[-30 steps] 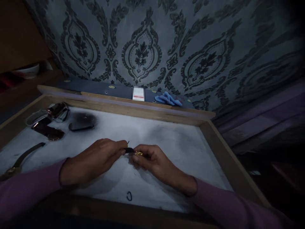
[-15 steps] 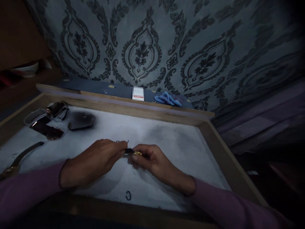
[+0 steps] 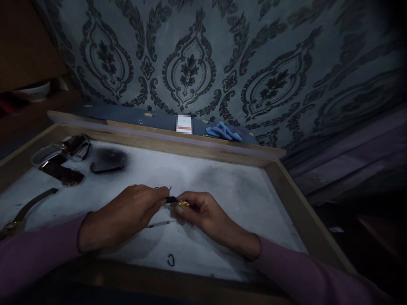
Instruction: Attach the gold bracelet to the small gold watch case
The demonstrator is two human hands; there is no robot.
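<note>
My left hand [image 3: 127, 214] is closed, pinching a short black watch strap [image 3: 171, 199] between thumb and fingers. At the strap's other end, my right hand [image 3: 208, 214] grips a small gold-coloured watch case [image 3: 183, 205], partly hidden by the thumb. The two hands almost meet over the white tray bottom. Just below my left hand lies a thin metal tool [image 3: 159, 223], its left end hidden behind the hand. A small dark open loop [image 3: 171, 259] rests nearer the front edge.
A wooden-rimmed tray [image 3: 197, 146] surrounds the work. Several dark straps and watches [image 3: 62, 169] are heaped at its left, beside a curved black piece [image 3: 107, 167]. A gold watch [image 3: 14, 228] lies by my left sleeve. Behind the rim are a blue cloth [image 3: 224, 131] and a white box [image 3: 184, 124].
The thin metal tool now shows on the tray below my left hand, where it was not visible before. Both hands keep nearly the same place and grip.
</note>
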